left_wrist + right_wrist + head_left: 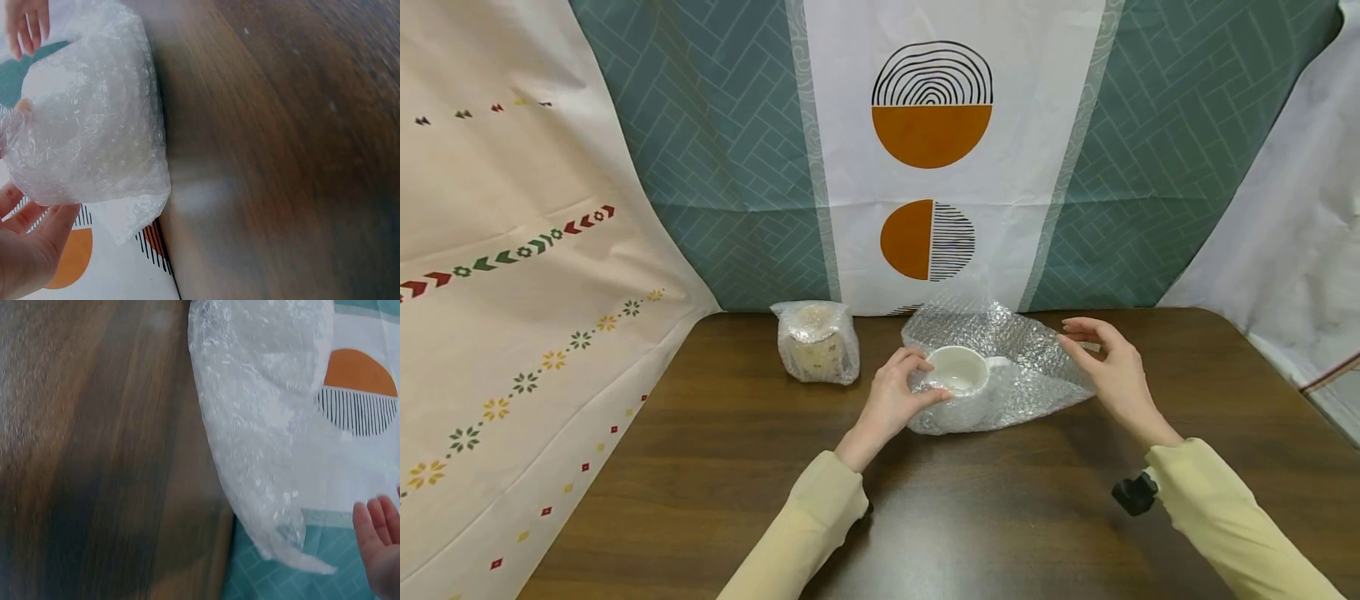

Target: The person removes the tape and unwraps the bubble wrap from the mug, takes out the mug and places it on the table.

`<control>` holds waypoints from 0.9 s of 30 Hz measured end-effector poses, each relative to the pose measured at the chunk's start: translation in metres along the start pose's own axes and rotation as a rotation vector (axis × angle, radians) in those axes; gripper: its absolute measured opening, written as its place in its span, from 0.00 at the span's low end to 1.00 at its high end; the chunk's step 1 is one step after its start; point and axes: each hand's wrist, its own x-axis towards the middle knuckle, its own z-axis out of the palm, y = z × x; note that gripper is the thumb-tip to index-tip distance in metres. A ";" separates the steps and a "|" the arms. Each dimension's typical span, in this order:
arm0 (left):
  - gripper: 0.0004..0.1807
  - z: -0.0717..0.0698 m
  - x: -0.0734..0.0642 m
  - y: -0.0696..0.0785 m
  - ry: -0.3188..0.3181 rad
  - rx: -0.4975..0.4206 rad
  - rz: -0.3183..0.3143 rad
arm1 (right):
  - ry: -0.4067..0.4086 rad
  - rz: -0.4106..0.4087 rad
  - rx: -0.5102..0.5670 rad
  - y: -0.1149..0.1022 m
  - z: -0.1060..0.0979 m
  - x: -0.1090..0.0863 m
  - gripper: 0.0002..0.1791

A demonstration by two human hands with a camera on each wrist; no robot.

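Observation:
A white mug (961, 372) with its handle to the right stands on the table, partly wrapped in bubble wrap (1033, 393). My left hand (895, 388) grips the mug's left side with the wrap pressed against it, fingers at the back and thumb in front. In the left wrist view, the bubble wrap (94, 131) covers the mug's outer side. My right hand (1112, 377) is raised at the loose right end of the wrap, fingers relaxed and slightly bent. From the right wrist, the wrap (256, 419) tapers to a loose tip, apart from the right hand (380, 544).
Back left on the brown wooden table (715, 483) stands another bubble-wrapped item (816, 348), cream coloured with small marks. A patterned curtain (737, 167) hangs directly behind the table, and a cream cloth (542, 275) hangs along the left side.

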 end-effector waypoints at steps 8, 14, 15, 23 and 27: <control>0.20 0.001 0.000 -0.001 0.001 0.000 0.002 | -0.134 -0.086 0.071 -0.025 0.011 -0.005 0.17; 0.20 0.000 0.000 -0.001 0.002 -0.002 0.007 | -0.248 -0.059 0.105 -0.016 0.022 -0.002 0.20; 0.20 0.000 -0.001 -0.001 0.002 -0.003 0.007 | -0.274 -0.054 0.106 -0.012 0.024 -0.001 0.21; 0.20 0.000 -0.001 -0.001 0.001 0.000 0.009 | -0.447 -0.059 0.139 -0.001 0.045 0.003 0.30; 0.20 0.000 0.000 0.000 0.004 0.000 0.017 | -0.488 -0.080 0.110 -0.002 0.055 0.001 0.35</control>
